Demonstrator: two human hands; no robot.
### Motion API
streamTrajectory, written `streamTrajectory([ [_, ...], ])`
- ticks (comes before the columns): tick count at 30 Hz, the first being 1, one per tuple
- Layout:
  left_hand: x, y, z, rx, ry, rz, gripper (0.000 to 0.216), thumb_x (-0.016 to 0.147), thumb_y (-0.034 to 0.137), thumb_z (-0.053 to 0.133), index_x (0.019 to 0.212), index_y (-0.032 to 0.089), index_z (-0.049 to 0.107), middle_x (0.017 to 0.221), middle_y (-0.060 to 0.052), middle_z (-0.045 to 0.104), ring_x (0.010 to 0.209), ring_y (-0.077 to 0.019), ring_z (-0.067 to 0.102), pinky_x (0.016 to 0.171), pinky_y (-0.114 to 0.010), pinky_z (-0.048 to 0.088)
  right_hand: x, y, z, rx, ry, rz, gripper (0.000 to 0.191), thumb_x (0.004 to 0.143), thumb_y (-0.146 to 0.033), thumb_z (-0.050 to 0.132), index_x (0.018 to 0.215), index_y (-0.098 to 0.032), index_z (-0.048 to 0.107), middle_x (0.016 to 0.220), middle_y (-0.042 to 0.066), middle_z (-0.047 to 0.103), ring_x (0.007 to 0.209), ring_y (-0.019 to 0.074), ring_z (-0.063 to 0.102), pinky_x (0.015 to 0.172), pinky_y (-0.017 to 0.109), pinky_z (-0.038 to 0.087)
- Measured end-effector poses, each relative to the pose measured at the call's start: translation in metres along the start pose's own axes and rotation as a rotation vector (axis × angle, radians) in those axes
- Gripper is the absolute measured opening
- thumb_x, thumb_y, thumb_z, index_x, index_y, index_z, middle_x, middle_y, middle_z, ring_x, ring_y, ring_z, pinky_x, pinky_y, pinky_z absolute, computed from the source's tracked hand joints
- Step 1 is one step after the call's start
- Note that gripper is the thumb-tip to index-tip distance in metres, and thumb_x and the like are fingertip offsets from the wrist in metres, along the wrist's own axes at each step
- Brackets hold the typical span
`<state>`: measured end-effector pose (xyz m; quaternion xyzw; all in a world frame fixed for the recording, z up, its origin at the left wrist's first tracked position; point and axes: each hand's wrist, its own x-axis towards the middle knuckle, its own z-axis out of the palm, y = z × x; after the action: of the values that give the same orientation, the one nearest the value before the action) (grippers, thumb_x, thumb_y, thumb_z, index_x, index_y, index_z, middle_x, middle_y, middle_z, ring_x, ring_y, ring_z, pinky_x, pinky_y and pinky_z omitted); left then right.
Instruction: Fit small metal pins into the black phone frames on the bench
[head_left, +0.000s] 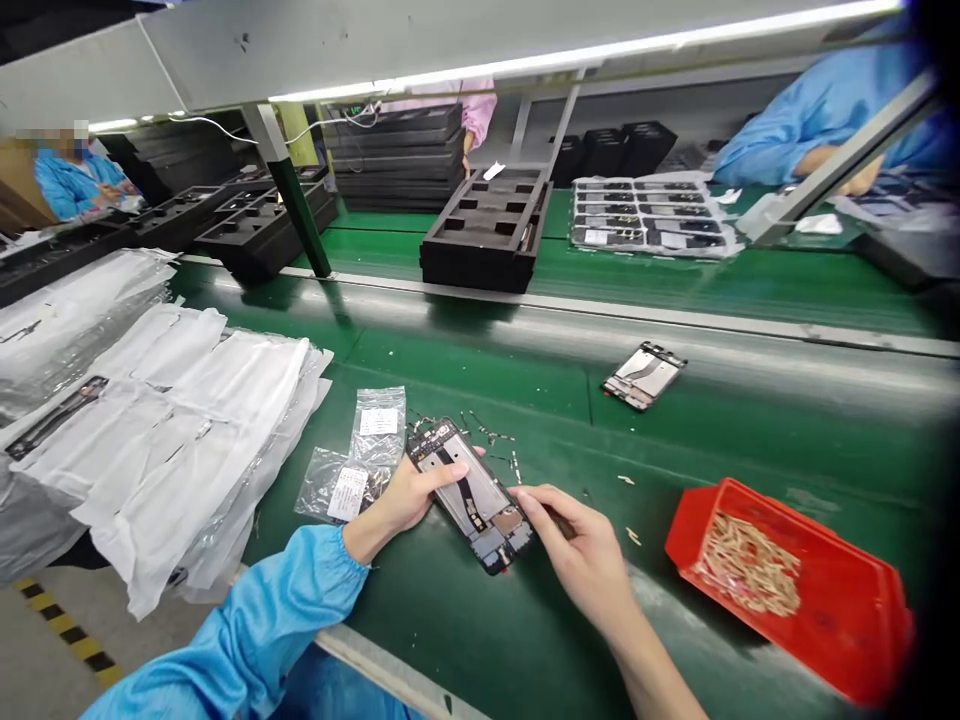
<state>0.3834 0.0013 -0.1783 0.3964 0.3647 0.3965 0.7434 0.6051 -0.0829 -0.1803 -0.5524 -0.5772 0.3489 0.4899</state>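
My left hand grips an opened phone frame by its left edge, the thumb lying across its silver back. A black ribbon cable runs down the frame's middle. At the frame's right edge, the thumb and forefinger of my right hand are pinched together. Whatever they hold, if anything, is too small to make out. Small dark parts lie scattered on the green bench just beyond the frame. Left of it are two clear plastic bags with white labels, an upper bag and a lower bag.
A red bin with thin tan strips stands at right. Another phone frame lies farther back. White-wrapped sheets are piled at left. Beyond the metal rail are a black foam tray, a clear parts tray and co-workers' sleeves.
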Motion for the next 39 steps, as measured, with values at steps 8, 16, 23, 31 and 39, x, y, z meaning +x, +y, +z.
streamTrajectory([
  [8,-0.002,-0.002,-0.010,0.116,-0.073,0.018,0.057,0.080,0.051,0.093,0.122,0.013,0.082,0.126,-0.015,0.082,0.113,-0.0331,0.078,0.105,-0.044,0.063,0.000,-0.007,-0.004,-0.076,-0.054,-0.082,0.028,0.108,-0.044,0.067,0.102,-0.024,0.086,0.094,0.004,0.082,0.078,0.0194,0.076,0.075,0.026,0.063],
  [16,-0.009,0.013,-0.016,0.254,-0.144,0.053,0.058,0.078,0.058,0.093,0.113,0.012,0.085,0.117,-0.016,0.084,0.108,-0.0336,0.081,0.101,-0.043,0.066,-0.002,-0.014,-0.010,-0.113,-0.085,-0.302,0.019,0.108,-0.026,0.066,0.111,-0.023,0.084,0.094,0.005,0.081,0.076,0.0188,0.075,0.069,0.028,0.062],
  [23,-0.011,0.011,-0.017,0.328,-0.175,0.093,0.059,0.084,0.058,0.089,0.122,0.013,0.083,0.122,-0.016,0.083,0.112,-0.0334,0.081,0.102,-0.043,0.066,-0.002,-0.019,-0.005,-0.194,-0.071,-0.474,0.030,0.106,-0.012,0.063,0.127,-0.026,0.080,0.096,0.005,0.081,0.074,0.0184,0.074,0.068,0.029,0.061],
  [31,-0.012,0.010,-0.016,0.335,-0.207,0.079,0.053,0.084,0.056,0.089,0.113,0.012,0.084,0.119,-0.017,0.084,0.103,-0.0324,0.083,0.092,-0.041,0.070,-0.004,-0.018,-0.010,-0.233,-0.170,-0.479,0.027,0.107,-0.014,0.063,0.126,-0.024,0.078,0.089,0.004,0.077,0.071,0.0167,0.069,0.064,0.028,0.056],
  [39,-0.014,0.011,-0.016,0.371,-0.224,0.067,0.052,0.083,0.058,0.090,0.107,0.012,0.083,0.113,-0.017,0.085,0.098,-0.0319,0.084,0.089,-0.041,0.071,-0.004,-0.016,-0.017,-0.210,-0.270,-0.377,0.026,0.112,-0.025,0.057,0.121,-0.024,0.080,0.087,0.006,0.077,0.070,0.0183,0.069,0.064,0.030,0.056],
])
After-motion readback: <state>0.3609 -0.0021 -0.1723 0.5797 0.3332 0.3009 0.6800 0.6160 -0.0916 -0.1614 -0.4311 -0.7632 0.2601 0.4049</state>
